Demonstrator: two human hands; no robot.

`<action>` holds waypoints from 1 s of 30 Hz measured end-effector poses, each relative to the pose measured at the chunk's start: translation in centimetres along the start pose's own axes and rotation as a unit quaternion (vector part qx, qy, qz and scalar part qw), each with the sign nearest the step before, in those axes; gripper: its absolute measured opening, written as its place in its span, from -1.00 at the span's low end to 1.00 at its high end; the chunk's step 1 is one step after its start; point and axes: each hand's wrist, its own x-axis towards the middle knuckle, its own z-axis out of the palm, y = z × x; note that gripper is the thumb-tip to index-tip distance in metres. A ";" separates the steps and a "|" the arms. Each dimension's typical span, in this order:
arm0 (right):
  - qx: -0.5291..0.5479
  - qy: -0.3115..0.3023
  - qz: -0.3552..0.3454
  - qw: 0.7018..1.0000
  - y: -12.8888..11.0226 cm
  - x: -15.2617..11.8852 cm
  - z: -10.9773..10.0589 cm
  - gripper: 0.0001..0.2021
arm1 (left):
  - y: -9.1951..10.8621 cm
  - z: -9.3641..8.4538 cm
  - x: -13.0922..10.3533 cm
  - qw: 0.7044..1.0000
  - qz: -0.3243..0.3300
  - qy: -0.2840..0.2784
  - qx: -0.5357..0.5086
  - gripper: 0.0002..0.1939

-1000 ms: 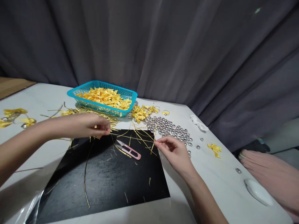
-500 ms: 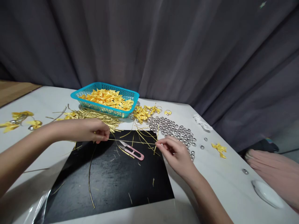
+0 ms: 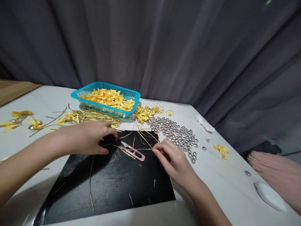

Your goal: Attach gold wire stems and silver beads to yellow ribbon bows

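Note:
My right hand (image 3: 172,157) pinches a thin gold cord (image 3: 141,149) between thumb and fingertips above the right side of a black mat (image 3: 113,191). The cord runs slackly leftward to my left hand (image 3: 90,138), whose thumb and fingers are spread apart over the mat's far left part. Between the hands, pink-handled thread snips (image 3: 135,153) lie on the mat. A longer loose gold cord (image 3: 91,188) curves below my left hand, and small cord scraps are scattered around. Behind my left hand is a pile of cut gold cords (image 3: 94,115).
A blue basket (image 3: 137,103) full of yellow ribbon bows (image 3: 108,96) stands at the back. More bows (image 3: 143,114) lie beside it. Many small silver pieces (image 3: 174,131) spread to the right. A computer mouse (image 3: 269,196) rests near the right edge, below a crumpled white tissue (image 3: 204,123).
My left hand has opened, its thumb and fingers parting from the cord and shifting slightly right. The cord has gone from taut to slack. My right hand keeps its pinch and moved slightly left.

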 end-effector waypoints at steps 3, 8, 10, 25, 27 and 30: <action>0.010 -0.013 -0.009 1.000 -0.5 -0.1 0.3 -0.87 | 3.6 2.5 0.3 0.987 0.064 -0.006 -0.149 -0.45; 0.016 0.016 -0.025 0.999 -0.5 -0.2 0.8 -0.88 | 7.0 7.2 1.4 0.861 -0.013 -0.032 -0.508 -0.65; 0.013 0.020 -0.024 0.999 -0.4 -0.3 0.8 -0.89 | 6.8 8.0 1.6 0.822 -0.060 -0.023 -0.566 -0.72; 0.032 0.030 -0.050 0.998 -0.2 -0.3 1.2 -0.89 | 7.0 8.5 1.0 0.758 -0.093 0.034 -0.645 -0.82; 0.031 0.036 -0.057 0.997 -0.4 -0.3 1.2 -0.89 | 7.1 8.6 1.0 0.740 -0.103 0.034 -0.664 -0.81; 0.025 0.038 -0.067 0.997 -0.5 -0.3 1.4 -0.89 | 7.1 8.8 0.9 0.714 -0.124 0.035 -0.689 -0.78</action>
